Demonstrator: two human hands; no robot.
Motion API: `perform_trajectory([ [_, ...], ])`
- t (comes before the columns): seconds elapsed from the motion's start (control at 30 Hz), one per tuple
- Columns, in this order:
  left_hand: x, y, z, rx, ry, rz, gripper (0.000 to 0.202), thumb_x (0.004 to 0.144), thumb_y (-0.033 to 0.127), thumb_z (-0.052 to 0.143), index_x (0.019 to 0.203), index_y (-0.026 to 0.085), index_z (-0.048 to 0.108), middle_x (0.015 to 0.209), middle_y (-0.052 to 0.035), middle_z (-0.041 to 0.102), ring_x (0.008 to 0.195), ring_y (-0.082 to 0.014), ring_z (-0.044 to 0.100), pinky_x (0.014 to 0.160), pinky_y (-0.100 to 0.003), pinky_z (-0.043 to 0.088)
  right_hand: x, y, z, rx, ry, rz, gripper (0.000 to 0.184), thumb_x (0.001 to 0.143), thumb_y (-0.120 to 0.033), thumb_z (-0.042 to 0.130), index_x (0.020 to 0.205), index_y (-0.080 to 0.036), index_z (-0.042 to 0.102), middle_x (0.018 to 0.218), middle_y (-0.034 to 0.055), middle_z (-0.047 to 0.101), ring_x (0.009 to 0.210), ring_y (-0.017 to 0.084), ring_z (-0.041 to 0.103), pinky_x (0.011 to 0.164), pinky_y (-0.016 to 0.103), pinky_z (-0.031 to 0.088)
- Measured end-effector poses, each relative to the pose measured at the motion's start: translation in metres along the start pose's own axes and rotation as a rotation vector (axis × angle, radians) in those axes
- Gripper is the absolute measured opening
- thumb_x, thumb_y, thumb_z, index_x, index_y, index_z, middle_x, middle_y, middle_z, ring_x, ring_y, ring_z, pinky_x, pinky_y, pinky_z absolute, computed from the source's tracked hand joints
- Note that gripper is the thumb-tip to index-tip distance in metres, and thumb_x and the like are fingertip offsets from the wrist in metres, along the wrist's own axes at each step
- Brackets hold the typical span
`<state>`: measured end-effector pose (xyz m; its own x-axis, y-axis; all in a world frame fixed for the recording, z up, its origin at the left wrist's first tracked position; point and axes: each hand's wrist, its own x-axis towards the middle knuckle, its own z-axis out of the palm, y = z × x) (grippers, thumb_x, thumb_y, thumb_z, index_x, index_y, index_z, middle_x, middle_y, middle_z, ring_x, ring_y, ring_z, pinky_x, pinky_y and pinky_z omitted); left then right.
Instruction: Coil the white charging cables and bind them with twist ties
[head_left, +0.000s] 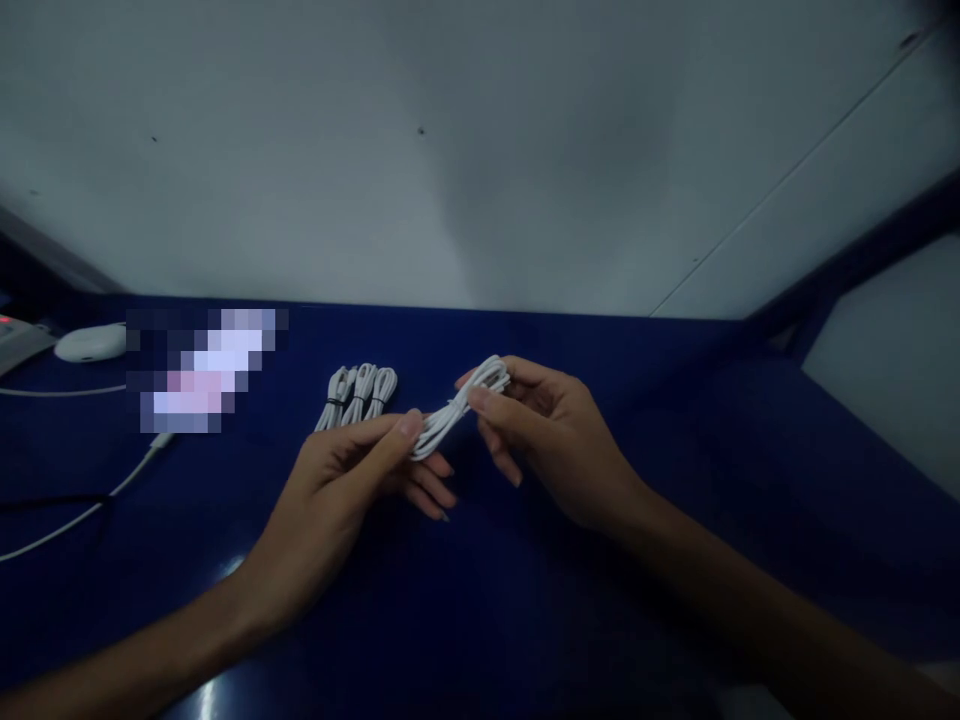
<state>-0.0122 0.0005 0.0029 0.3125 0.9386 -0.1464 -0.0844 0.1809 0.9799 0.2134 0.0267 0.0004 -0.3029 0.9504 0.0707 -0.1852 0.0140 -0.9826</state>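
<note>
A coiled white cable (450, 412), pinched in at its middle, is held between my two hands above the blue table. My left hand (352, 465) grips its lower left end between thumb and forefinger, the other fingers stretched out below. At the upper right end, my right hand (555, 430) pinches the loops with thumb and fingers. Just behind my left hand, three bundled white cables (364, 390) lie side by side; a dark tie shows on at least the leftmost one. My left fingers hide their lower ends.
The blue table (465, 620) meets a grey-white wall (337, 180) at the back. On the left lie a blurred-out bright screen (217, 365), a white rounded case (91, 343) and a white cord (124, 482). A dark blue frame bar (847, 255) slants at the right.
</note>
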Motion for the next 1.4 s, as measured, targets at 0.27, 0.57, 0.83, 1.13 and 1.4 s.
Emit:
perform_trajectory([
  [0.27, 0.002, -0.005, -0.001, -0.163, 0.008, -0.125, 0.015, 0.107, 0.035, 0.085, 0.105, 0.023, 0.094, 0.097, -0.0052, 0.09, 0.083, -0.0151, 0.084, 0.079, -0.021, 0.069, 0.005, 0.006, -0.007, 0.17, 0.05, 0.055, 0.024, 0.101, -0.039, 0.09, 0.114, -0.021, 0.082, 0.079, -0.0034, 0.065, 0.062, 0.011, 0.056, 0.046, 0.019, 0.044],
  [0.57, 0.001, -0.008, -0.001, -0.173, 0.013, -0.178, 0.02, 0.101, 0.037, 0.093, 0.112, 0.021, 0.093, 0.105, -0.0107, 0.092, 0.093, -0.0233, 0.09, 0.09, -0.033, 0.074, 0.002, 0.0, -0.007, 0.149, -0.021, 0.198, 0.04, 0.104, -0.054, 0.087, 0.119, -0.018, 0.082, 0.064, -0.0095, 0.051, 0.051, 0.007, 0.041, 0.049, 0.022, 0.035],
  [0.83, 0.001, -0.012, -0.001, -0.208, -0.065, -0.215, 0.011, 0.103, 0.035, 0.091, 0.105, 0.024, 0.094, 0.104, -0.0071, 0.092, 0.091, -0.0156, 0.088, 0.083, -0.019, 0.07, 0.002, 0.002, -0.014, 0.125, -0.16, 0.174, 0.027, 0.113, -0.046, 0.077, 0.117, -0.019, 0.076, 0.07, -0.0091, 0.054, 0.052, 0.006, 0.046, 0.052, 0.021, 0.038],
  [1.13, 0.002, -0.013, 0.0, -0.102, -0.111, -0.178, 0.02, 0.102, 0.037, 0.091, 0.117, 0.024, 0.092, 0.102, -0.0093, 0.093, 0.092, -0.0228, 0.09, 0.086, -0.03, 0.073, 0.001, -0.001, -0.012, -0.003, -0.246, 0.145, 0.021, 0.109, -0.041, 0.081, 0.113, -0.02, 0.078, 0.081, -0.0049, 0.066, 0.055, 0.007, 0.049, 0.049, 0.021, 0.04],
  [1.4, 0.003, -0.009, 0.003, -0.02, -0.183, -0.139, 0.024, 0.103, 0.039, 0.09, 0.116, 0.019, 0.092, 0.112, -0.011, 0.091, 0.097, -0.0241, 0.089, 0.09, -0.033, 0.073, -0.004, 0.0, 0.002, -0.069, -0.108, 0.118, 0.027, 0.099, -0.038, 0.092, 0.091, -0.021, 0.072, 0.075, -0.0045, 0.068, 0.056, 0.008, 0.05, 0.05, 0.021, 0.039],
])
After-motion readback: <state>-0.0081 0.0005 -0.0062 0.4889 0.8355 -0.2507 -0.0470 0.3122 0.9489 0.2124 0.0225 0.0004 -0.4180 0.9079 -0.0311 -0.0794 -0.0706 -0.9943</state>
